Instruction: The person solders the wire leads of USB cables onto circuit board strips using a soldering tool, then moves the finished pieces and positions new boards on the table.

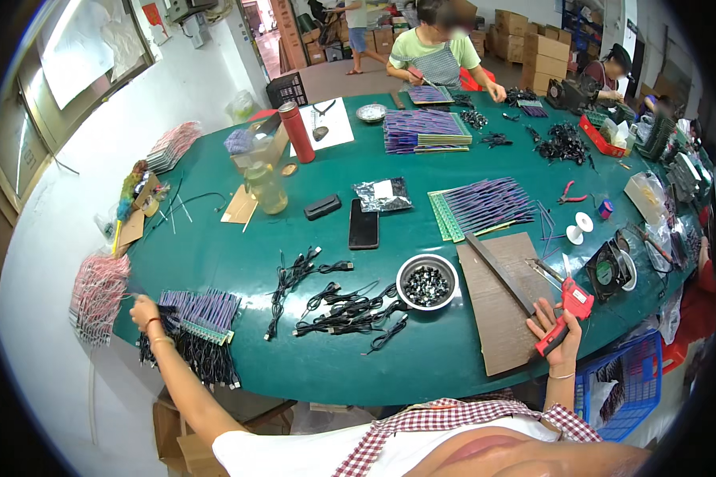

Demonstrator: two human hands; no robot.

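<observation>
My right hand is wrapped round the red handle of a soldering gun, its thin metal tip pointing away to the upper left. Below the tool lies a brown board with a dark metal bar across it. At the far left of the table, my left hand is closed at the edge of a stack of green circuit boards with purple wires. What its fingers pinch is too small to make out. Black cables hang over the table edge below that stack.
Black USB cables and a metal bowl of small parts lie mid-table. Beyond are a phone, more purple-wired boards, a solder spool, a red flask and a fan. A co-worker sits opposite.
</observation>
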